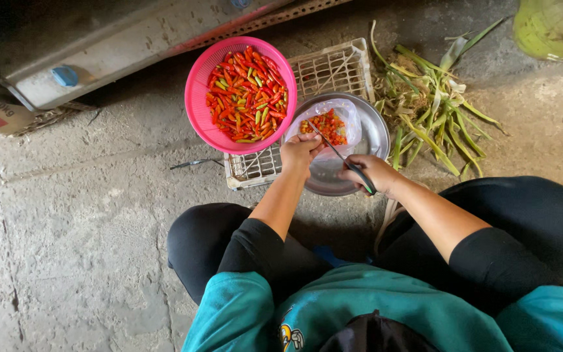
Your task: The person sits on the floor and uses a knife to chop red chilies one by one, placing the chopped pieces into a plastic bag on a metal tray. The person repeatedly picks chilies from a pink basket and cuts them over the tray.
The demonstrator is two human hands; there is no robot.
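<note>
Right hand [374, 175] grips knife [341, 156]; left hand [300, 151] closed over metal bowl [374, 133] — chillies [324, 125] inside

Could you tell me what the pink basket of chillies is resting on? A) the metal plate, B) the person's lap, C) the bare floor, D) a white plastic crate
D: the pink basket sits on the left part of the white crate, beside the metal plate.
</note>
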